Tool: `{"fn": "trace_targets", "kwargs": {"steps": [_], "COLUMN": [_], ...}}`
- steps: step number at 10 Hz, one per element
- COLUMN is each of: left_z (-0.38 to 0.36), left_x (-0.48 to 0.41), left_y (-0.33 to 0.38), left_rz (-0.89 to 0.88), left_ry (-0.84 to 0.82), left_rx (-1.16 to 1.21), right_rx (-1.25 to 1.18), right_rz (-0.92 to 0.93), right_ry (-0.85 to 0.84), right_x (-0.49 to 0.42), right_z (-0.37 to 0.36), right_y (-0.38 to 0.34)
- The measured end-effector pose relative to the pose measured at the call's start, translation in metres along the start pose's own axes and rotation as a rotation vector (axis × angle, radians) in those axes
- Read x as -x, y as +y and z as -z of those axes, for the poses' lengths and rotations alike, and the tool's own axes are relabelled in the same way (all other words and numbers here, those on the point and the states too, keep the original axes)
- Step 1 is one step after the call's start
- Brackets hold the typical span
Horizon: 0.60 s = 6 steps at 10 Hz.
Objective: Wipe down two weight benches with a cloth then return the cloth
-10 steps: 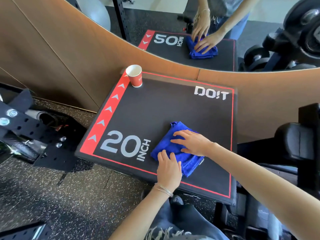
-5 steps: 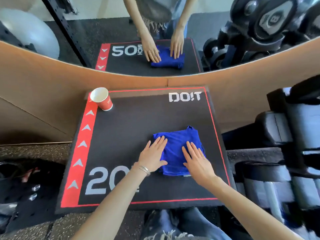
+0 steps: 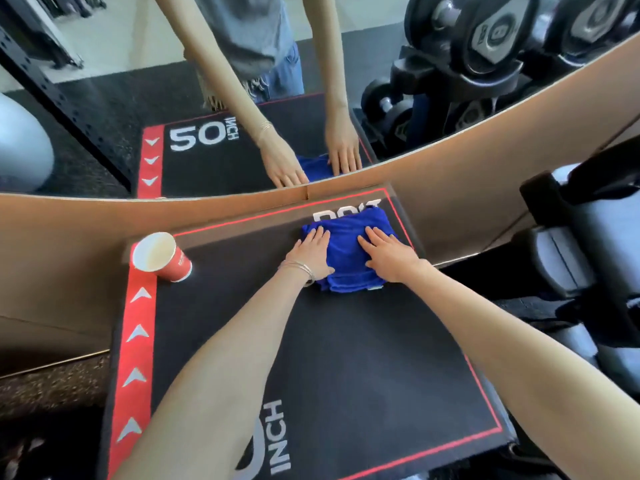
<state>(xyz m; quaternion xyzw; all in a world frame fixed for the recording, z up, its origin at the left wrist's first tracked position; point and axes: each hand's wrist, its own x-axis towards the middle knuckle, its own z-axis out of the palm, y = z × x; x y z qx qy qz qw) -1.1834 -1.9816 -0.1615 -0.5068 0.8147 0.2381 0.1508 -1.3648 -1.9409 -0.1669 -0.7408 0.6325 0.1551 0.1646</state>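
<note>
Left hand [image 3: 310, 252], right hand [image 3: 389, 256] flat, fingers straight, atop folded blue cloth [image 3: 346, 242], long axis toward mirror [image 3: 104, 98].

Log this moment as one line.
left hand flat on blue cloth | right hand flat on it | paper cup on box, far-left

A gym is shown: round dumbbells [image 3: 491, 32] stacked on a rack are seen reflected in a wide wall mirror [image 3: 145, 77], along with a perforated steel upright [image 3: 69, 109] and a pale exercise ball [image 3: 20, 147]. A black-and-red jump box [image 3: 346, 375] marked in inches is set against the wall. Speckled rubber flooring [image 3: 48, 389] is laid beside it, and a grey padded bench [image 3: 561, 258] is seen at the right.
</note>
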Motion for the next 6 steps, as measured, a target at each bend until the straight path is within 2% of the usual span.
{"fn": "trace_targets", "kwargs": {"steps": [4, 6], "left_z": [0.027, 0.012], "left_x": [-0.063, -0.049], "left_y": [-0.018, -0.014], "left_rz": [0.015, -0.015], "left_ry": [0.071, 0.280], "left_rx": [0.032, -0.014], "right_rx": [-0.020, -0.047], "right_rz": [-0.040, -0.023], "right_ry": [0.009, 0.143], "right_x": [-0.062, -0.045], "right_z": [0.027, 0.033], "right_y": [0.018, 0.004]}}
